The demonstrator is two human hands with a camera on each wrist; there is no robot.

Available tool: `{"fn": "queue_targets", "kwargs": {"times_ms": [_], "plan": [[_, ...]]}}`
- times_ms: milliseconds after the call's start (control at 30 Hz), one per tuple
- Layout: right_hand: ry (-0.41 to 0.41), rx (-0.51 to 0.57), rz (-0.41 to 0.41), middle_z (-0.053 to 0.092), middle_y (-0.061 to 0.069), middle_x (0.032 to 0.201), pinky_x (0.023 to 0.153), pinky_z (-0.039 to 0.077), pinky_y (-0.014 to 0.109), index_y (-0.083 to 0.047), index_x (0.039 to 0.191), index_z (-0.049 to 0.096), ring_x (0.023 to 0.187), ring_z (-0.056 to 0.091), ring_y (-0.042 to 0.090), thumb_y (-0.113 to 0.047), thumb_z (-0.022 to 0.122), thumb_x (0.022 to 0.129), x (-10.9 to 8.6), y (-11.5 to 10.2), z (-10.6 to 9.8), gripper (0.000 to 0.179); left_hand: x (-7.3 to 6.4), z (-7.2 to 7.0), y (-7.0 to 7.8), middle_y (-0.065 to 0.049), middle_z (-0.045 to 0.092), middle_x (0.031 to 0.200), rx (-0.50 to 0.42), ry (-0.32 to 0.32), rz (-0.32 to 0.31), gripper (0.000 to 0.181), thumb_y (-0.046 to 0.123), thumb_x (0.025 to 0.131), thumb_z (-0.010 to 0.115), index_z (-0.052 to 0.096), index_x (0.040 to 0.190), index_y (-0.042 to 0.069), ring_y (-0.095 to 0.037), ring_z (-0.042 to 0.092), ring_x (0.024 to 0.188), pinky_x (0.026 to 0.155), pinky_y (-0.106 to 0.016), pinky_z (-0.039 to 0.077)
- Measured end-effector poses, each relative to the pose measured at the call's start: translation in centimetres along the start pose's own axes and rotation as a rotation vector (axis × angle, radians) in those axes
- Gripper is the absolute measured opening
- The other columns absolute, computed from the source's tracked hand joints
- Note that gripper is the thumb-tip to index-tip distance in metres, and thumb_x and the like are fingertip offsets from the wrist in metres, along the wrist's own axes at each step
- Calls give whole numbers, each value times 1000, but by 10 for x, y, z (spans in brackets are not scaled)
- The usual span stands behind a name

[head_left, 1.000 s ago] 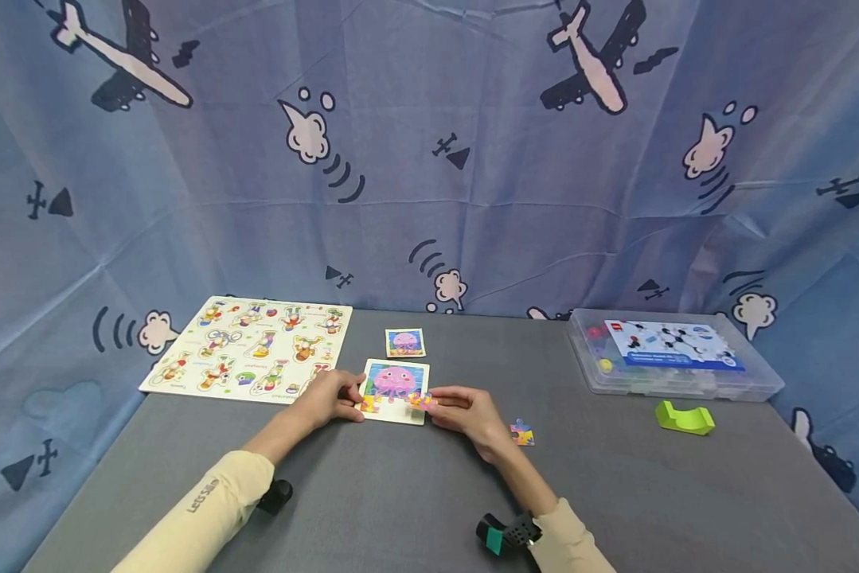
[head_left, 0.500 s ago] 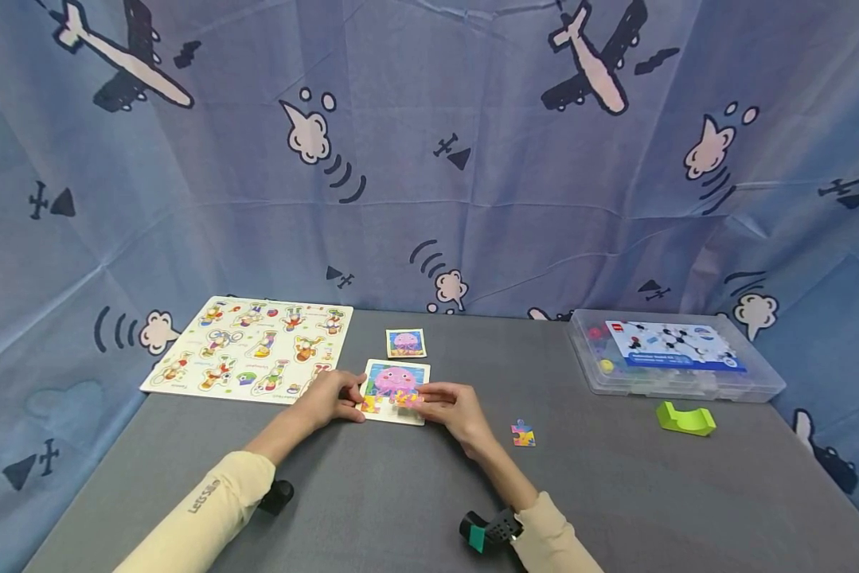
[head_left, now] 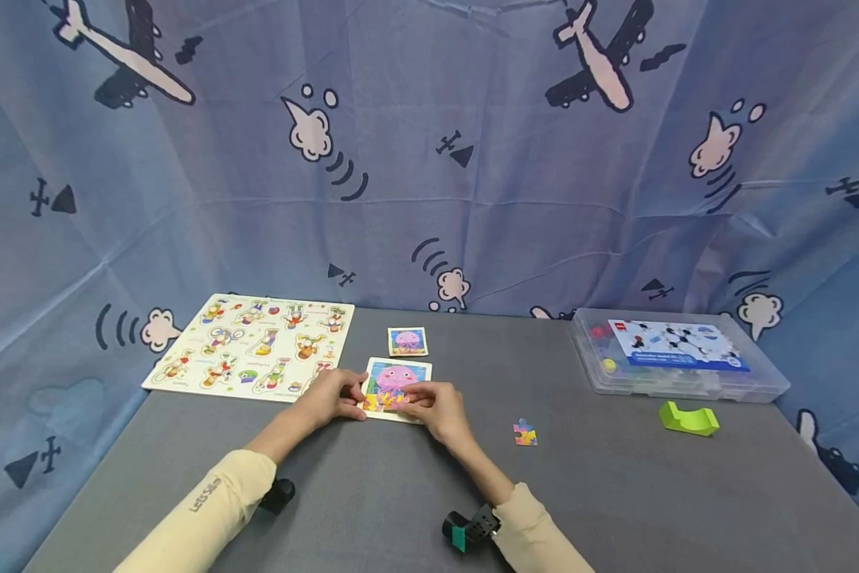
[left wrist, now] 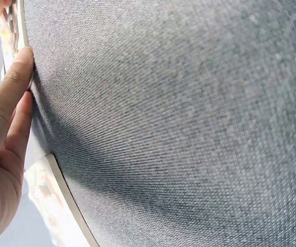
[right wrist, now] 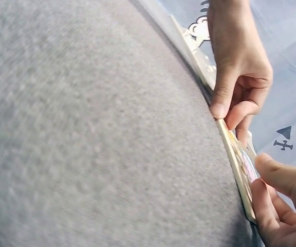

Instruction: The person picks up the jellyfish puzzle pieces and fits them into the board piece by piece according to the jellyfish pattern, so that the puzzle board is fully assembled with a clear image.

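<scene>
A small square jigsaw board (head_left: 386,415) with a pink jellyfish picture lies flat on the table. My left hand (head_left: 327,395) grips its left edge and near corner between thumb and curled fingers, also seen in the right wrist view, where the left hand (right wrist: 241,62) is at the board's rim. Over the lower part of the board, my right hand (head_left: 436,407) pinches a pink-and-yellow jigsaw piece (head_left: 395,399), partly hidden by the fingers. An orange-yellow piece (head_left: 372,402) sits in the board's lower left. Another loose jigsaw piece (head_left: 525,433) lies on the table to the right.
Behind the board lies a small jellyfish picture card (head_left: 408,341). A large white picture board (head_left: 185,382) is at the left. To the right are a clear plastic case (head_left: 601,379) and a curved green block (head_left: 689,419). A patterned curtain (head_left: 400,159) hangs behind.
My right hand has moved left with the pinched jigsaw piece, from the board's right edge to over its lower middle. The left hand has stayed on the left edge.
</scene>
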State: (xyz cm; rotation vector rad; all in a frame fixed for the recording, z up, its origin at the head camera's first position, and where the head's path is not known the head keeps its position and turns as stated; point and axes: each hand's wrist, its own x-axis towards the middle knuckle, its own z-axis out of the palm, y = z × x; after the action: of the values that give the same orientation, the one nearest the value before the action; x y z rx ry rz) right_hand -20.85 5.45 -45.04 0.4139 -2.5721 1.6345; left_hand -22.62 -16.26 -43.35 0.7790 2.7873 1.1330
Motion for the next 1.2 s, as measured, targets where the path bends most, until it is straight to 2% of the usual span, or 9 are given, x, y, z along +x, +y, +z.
{"fn": "queue_targets", "kwargs": {"times_ms": [133,400,700,867,1067,1200], "plan": [[8,-59,-31,70,10,73,53,46,17,6,93,72,61,64,11,-1,80,75,1,-3,2,21,1,0,-1,-29,61,118,1,1,-3,21,6,68,84,64,70,1,-37,61,109,63,-21,43],[-20,-106,-57,71,13,75,53,48,19,9,92,71,62,67,19,2,80,73,3,-7,3,22,1,0,-4,-27,63,115,2,10,14,22,7,68,85,64,69,1,-37,60,111,64,-22,45],[-38,-153,-54,70,13,76,51,45,19,7,92,72,58,61,11,0,83,70,5,-8,0,26,1,1,-4,-28,62,116,1,7,2,22,6,68,84,63,69,2,-37,61,109,63,-21,45],[-10,-92,-32,69,14,78,54,48,20,7,93,70,61,63,13,7,82,67,5,-8,1,28,1,1,-3,-27,63,116,2,5,-11,22,6,68,85,63,69,2,-36,61,109,64,-21,44],[2,64,-17,69,22,81,63,53,23,13,94,67,71,70,27,19,75,67,6,-9,7,29,0,0,-2,-29,62,116,4,1,-4,22,7,68,85,63,70,1,-37,62,107,63,-22,44],[-2,83,-7,69,23,81,63,54,23,14,93,66,72,71,29,21,73,68,6,-7,10,27,0,-1,-1,-28,62,116,8,0,1,22,8,68,85,63,70,1,-37,62,108,63,-22,43]]}}
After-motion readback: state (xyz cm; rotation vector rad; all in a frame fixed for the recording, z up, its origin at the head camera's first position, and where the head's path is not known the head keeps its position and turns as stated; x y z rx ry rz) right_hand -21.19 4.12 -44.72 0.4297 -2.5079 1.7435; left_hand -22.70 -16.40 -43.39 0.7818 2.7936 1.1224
